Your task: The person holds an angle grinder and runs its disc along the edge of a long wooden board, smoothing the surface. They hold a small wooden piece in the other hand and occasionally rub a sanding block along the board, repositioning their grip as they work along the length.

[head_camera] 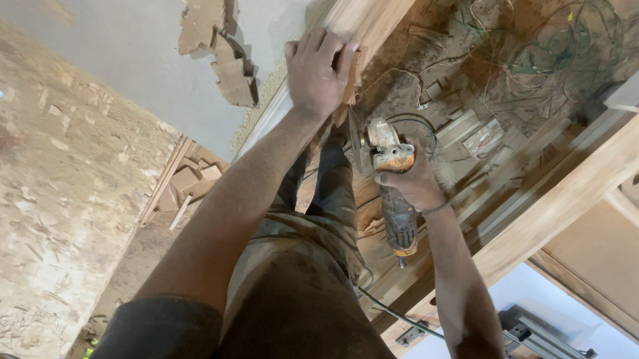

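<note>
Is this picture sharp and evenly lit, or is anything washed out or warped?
Head view: mostly sharp; the angle grinder in the right hand is clear; lower right corner is washed out bright; the trousers look stretched, close to the lens.
</note>
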`<action>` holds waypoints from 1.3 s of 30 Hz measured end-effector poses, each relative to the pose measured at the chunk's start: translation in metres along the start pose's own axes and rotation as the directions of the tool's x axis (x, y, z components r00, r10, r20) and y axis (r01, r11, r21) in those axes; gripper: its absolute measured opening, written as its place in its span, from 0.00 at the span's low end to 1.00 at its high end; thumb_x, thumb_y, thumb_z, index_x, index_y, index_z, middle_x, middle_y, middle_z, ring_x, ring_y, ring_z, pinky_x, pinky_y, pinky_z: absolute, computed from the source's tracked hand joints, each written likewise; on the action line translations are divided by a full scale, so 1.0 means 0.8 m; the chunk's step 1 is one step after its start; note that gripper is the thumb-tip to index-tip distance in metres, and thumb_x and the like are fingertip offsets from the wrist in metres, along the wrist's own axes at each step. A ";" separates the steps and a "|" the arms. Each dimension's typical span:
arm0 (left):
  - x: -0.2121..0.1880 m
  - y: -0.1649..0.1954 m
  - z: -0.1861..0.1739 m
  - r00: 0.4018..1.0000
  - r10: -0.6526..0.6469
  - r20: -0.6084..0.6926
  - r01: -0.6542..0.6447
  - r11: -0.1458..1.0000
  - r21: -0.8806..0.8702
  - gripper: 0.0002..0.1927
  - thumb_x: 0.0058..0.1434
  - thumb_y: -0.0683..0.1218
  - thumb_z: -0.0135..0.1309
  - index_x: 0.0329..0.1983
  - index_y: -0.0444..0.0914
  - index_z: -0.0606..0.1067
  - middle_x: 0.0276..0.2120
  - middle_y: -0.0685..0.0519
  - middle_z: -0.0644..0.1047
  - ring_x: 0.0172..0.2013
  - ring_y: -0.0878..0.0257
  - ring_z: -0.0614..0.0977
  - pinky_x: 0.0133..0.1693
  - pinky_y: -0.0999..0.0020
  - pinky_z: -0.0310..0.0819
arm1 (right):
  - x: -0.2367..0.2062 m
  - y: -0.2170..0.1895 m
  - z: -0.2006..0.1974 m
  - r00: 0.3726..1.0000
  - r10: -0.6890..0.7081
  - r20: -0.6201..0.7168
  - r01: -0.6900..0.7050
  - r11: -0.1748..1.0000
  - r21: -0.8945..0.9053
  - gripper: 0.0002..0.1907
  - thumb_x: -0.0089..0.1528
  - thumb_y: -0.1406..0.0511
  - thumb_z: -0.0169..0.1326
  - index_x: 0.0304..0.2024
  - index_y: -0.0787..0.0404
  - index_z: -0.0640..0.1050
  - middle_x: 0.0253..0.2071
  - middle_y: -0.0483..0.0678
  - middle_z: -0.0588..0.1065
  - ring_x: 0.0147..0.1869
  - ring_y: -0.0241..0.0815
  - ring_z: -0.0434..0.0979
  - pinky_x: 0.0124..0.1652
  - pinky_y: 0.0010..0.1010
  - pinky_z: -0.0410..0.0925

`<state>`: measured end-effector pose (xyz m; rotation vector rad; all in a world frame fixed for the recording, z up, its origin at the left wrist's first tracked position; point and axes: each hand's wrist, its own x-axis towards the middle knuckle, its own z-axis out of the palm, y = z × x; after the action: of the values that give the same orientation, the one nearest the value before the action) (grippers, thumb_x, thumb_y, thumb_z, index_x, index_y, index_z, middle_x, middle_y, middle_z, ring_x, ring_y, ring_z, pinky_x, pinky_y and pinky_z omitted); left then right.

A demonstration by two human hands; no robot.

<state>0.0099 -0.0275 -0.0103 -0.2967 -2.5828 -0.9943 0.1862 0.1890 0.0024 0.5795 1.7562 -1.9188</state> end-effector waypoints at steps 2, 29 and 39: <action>-0.002 -0.002 0.004 1.000 -0.025 0.019 0.025 1.000 -0.010 0.11 0.67 0.52 0.60 0.34 0.43 0.75 0.32 0.55 0.74 0.36 0.59 0.75 0.44 0.59 0.61 | -0.005 0.007 0.007 1.000 -0.014 -0.003 0.014 1.000 0.023 0.42 0.46 0.75 0.69 0.61 0.66 0.66 0.47 0.46 0.75 0.50 0.36 0.76 0.51 0.30 0.73; -0.006 0.001 0.001 0.999 -0.032 -0.002 0.032 0.999 0.013 0.10 0.67 0.49 0.59 0.33 0.42 0.73 0.32 0.53 0.74 0.38 0.57 0.75 0.47 0.56 0.62 | -0.024 0.017 0.045 0.994 -0.023 -0.104 0.039 0.988 0.153 0.40 0.47 0.74 0.69 0.60 0.65 0.66 0.47 0.46 0.75 0.50 0.37 0.77 0.51 0.31 0.74; -0.018 -0.001 0.007 0.993 -0.091 -0.073 0.099 0.989 0.111 0.08 0.71 0.50 0.51 0.41 0.42 0.72 0.38 0.54 0.72 0.41 0.59 0.74 0.51 0.53 0.59 | -0.058 0.044 0.070 0.986 0.027 -0.162 0.021 0.958 0.287 0.42 0.49 0.74 0.68 0.62 0.65 0.61 0.47 0.50 0.75 0.49 0.40 0.79 0.49 0.33 0.75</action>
<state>0.0215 -0.0254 -0.0209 -0.1092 -2.6008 -0.8679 0.2447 0.1334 0.0069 0.8655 1.5756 -2.1978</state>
